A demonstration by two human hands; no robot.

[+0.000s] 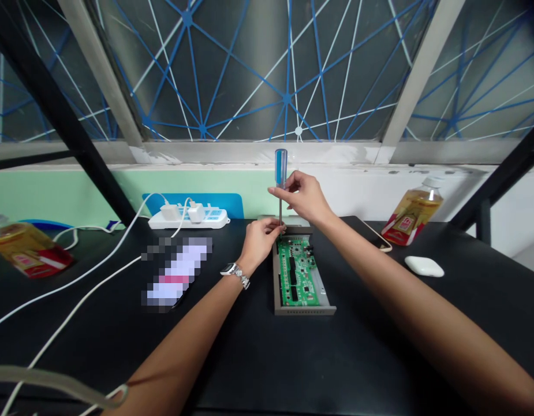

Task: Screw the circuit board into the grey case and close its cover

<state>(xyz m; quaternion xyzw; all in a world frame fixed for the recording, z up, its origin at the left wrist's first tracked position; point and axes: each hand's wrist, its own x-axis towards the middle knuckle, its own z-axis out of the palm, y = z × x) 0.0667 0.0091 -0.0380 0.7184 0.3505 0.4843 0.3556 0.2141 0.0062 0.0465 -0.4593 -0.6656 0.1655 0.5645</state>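
A screwdriver (281,167) with a clear and blue handle stands upright, its tip down at the far left corner of a green circuit board (301,271). The board sits inside an open grey metal case (277,289). My right hand (303,196) is closed with its fingers round the lower end of the screwdriver's handle. Lower down, my left hand (263,237), a watch on its wrist, pinches at the shaft close to the tip. Whether a screw is between those fingertips is too small to tell.
Left of the case lie a phone (180,271), blurred out, and a white power strip (215,218) with plugged-in chargers and trailing cables. Drink bottles (414,211) stand at both sides. A white earbud case (424,266) rests at right. A windowed wall closes off the back.
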